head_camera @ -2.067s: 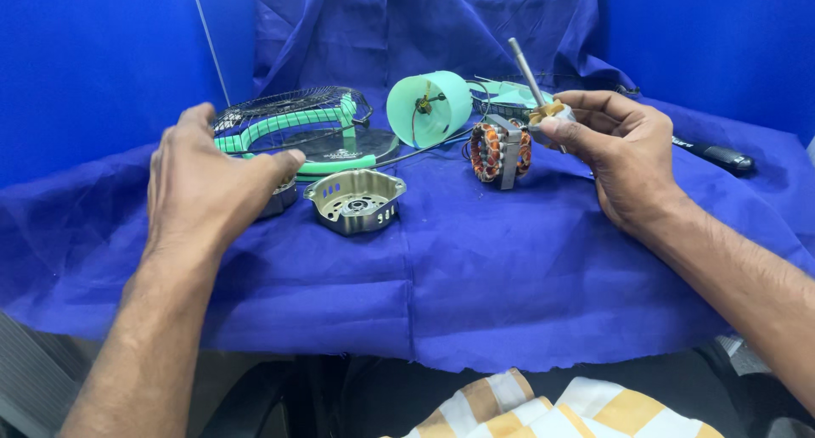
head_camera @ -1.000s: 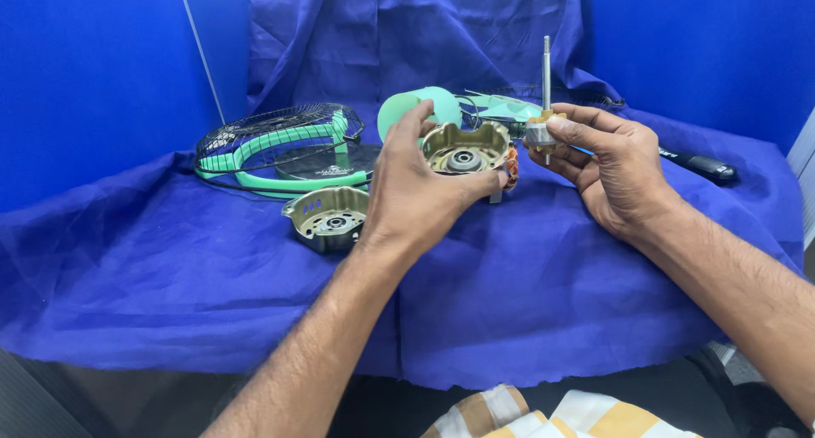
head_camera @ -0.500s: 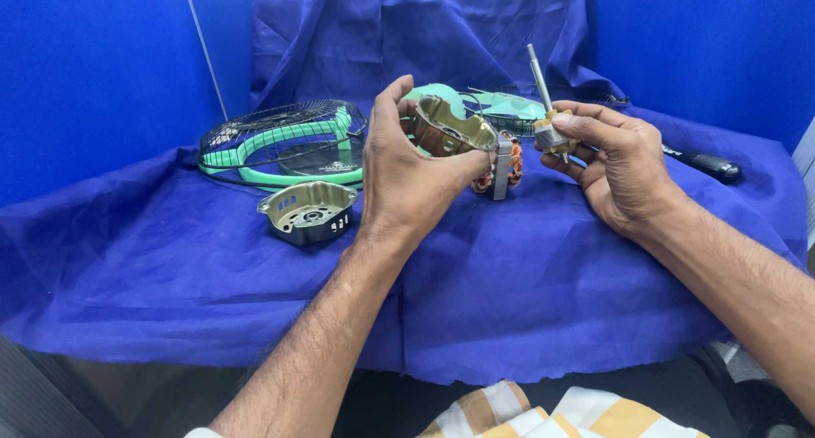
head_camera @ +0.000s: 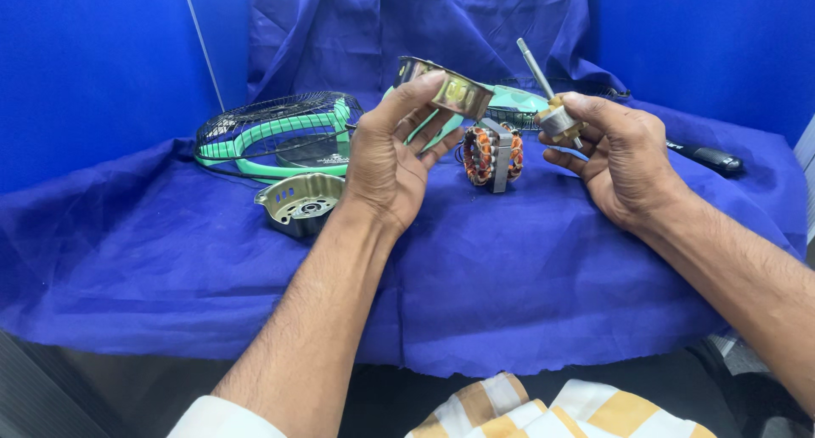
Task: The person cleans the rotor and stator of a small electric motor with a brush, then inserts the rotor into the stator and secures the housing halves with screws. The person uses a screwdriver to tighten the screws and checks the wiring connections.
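My left hand (head_camera: 392, 154) holds a round metal motor cover (head_camera: 443, 85) by its rim, raised above the table and tilted. My right hand (head_camera: 624, 154) grips a motor rotor (head_camera: 559, 120) whose thin steel shaft points up and to the left. Between the two hands, a stator with orange copper windings (head_camera: 492, 154) stands on the blue cloth (head_camera: 509, 277). A second metal motor cover (head_camera: 299, 202) lies on the cloth left of my left wrist.
A black wire fan guard with a green ring (head_camera: 276, 132) lies at the back left. Light green fan blades (head_camera: 501, 103) sit behind the stator. A black-handled tool (head_camera: 705, 156) lies at the right. Blue cloth walls enclose the back and sides.
My left hand has lifted the metal cover up off the stator and tilted it. My right hand keeps hold of the rotor, its shaft now leaning left.
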